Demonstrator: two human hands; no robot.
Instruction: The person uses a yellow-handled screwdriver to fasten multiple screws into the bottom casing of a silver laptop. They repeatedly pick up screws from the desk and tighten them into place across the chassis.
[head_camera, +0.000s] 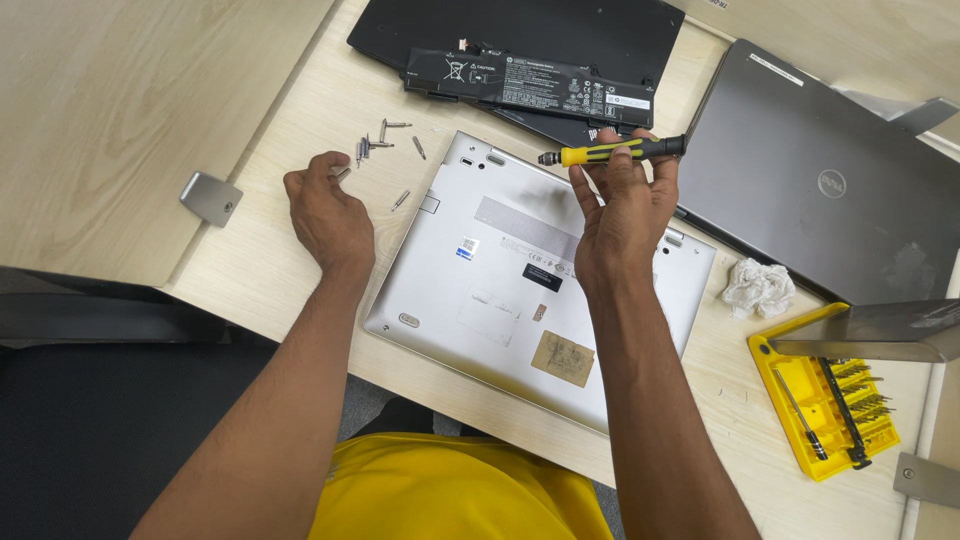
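A silver laptop (470, 290) lies upside down on the light wooden desk (270, 250), its bottom cover facing up. My right hand (625, 210) hovers over its far edge, holding a yellow-and-black screwdriver (612, 151) level, tip pointing left. My left hand (325, 210) rests on the desk left of the laptop, fingers curled around a small screw (341, 174). Several loose screws (385, 140) lie just beyond that hand.
A long black battery pack (530, 85) lies on a black laptop cover (600, 30) at the far edge. A closed grey laptop (810, 170) sits at right, with a crumpled white tissue (758, 287) and an open yellow bit case (830, 400) nearer. A metal bracket (211, 198) sits at left.
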